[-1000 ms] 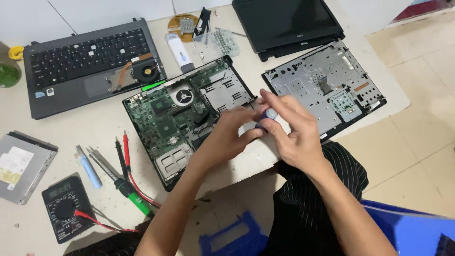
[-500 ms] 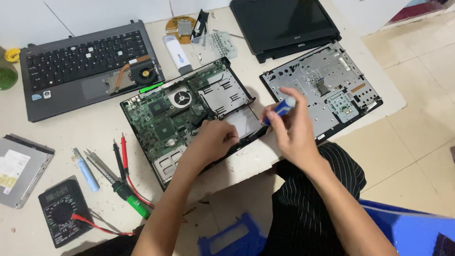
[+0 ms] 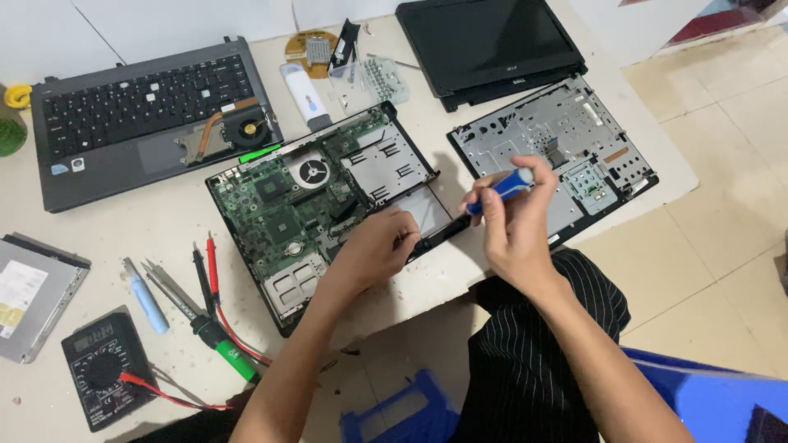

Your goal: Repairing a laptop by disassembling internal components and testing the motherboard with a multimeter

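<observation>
The opened laptop base (image 3: 316, 209), its green circuit board and round fan exposed, lies tilted at the middle of the pale table (image 3: 176, 234), its near corner close to the table edge where both hands can reach it. The left hand (image 3: 373, 250) rests on that near corner with fingers curled down against the black frame, apparently steadying the base; whether it pinches anything small cannot be told. The right hand (image 3: 513, 221) is raised just beside the base, fingers closed round a blue-handled screwdriver (image 3: 501, 189) held slantwise, its dark end pointing down toward the frame edge. Just to the right lies a detached grey palm-rest cover (image 3: 566, 148), inner face up, and behind it a black screen lid (image 3: 488, 45), both set clear of the working corner. To the left, a second laptop with keyboard (image 3: 139, 102) carries a loose copper-piped cooling fan. Spare tools sit apart at the lower left: a black multimeter (image 3: 103, 369) with red and black probes, a green-handled screwdriver (image 3: 226, 349), and a silver optical drive (image 3: 33, 291).
</observation>
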